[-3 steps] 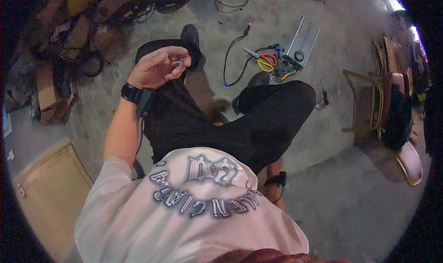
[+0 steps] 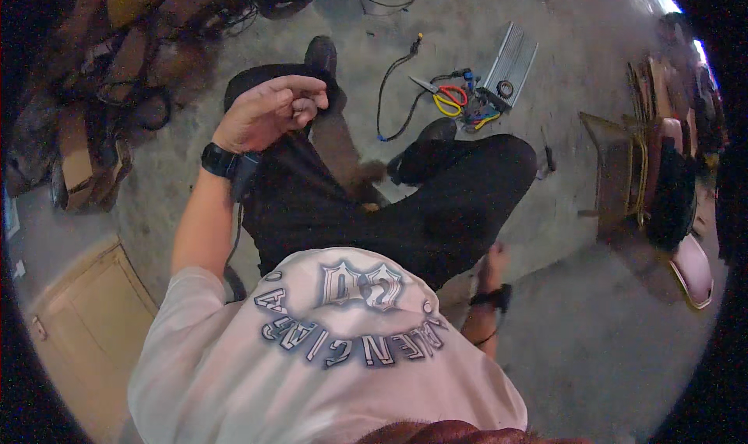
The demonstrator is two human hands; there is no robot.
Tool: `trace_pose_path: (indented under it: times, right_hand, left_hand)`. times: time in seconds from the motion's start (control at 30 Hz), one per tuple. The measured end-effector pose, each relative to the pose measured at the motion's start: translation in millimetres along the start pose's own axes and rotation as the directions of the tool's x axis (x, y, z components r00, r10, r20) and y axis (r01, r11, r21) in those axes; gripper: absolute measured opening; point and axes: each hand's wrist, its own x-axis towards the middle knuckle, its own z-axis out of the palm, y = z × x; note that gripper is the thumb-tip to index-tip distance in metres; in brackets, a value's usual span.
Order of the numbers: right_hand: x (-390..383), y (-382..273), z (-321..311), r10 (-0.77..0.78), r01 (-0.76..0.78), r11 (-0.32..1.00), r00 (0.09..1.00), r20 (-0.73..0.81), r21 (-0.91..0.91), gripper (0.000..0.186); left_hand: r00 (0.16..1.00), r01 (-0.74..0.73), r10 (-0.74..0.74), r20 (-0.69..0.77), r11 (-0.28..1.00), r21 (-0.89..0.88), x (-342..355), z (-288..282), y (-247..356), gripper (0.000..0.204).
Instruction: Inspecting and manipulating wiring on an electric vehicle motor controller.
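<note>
The left grip (image 2: 269, 115) is loosely half curled above the left knee of the black trousers (image 2: 389, 230), with nothing visible between its fingers, though its palm side is partly hidden. A dark watch (image 2: 218, 160) sits on the wrist just behind it. The right grip (image 2: 495, 266) is blurred beside the right thigh, and I cannot tell how far it is closed or whether it has hold of anything. A small dark-handled tool (image 2: 548, 162) lies on the floor ahead of it and slightly to its right. Right of the left grip, a black cable (image 2: 381, 93) curves along the floor; past it lie scissors (image 2: 448, 101) with red and yellow handles, then a finned silver box (image 2: 514, 58). A cardboard heap (image 2: 76, 152) stands well left of the left grip.
</note>
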Motion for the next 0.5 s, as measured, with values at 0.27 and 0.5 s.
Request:
trace_pose_path:
  times: [0.27,0.5]
  right_hand:
    - [19.5,-352.0,-91.3,-0.395,0.509,0.823,0.832,-0.389,0.253,0.029]
    - [59.4,-483.1,75.6,-0.715,0.716,0.695,0.681,0.16,0.06,0.034]
  left_hand:
    - [0.981,0.177,-0.142,-0.134,0.937,0.301,35.0,33.5,22.4,0.055]
    - [0.977,0.065,-0.021,-0.211,0.977,0.204,54.9,9.0,33.6,0.049]
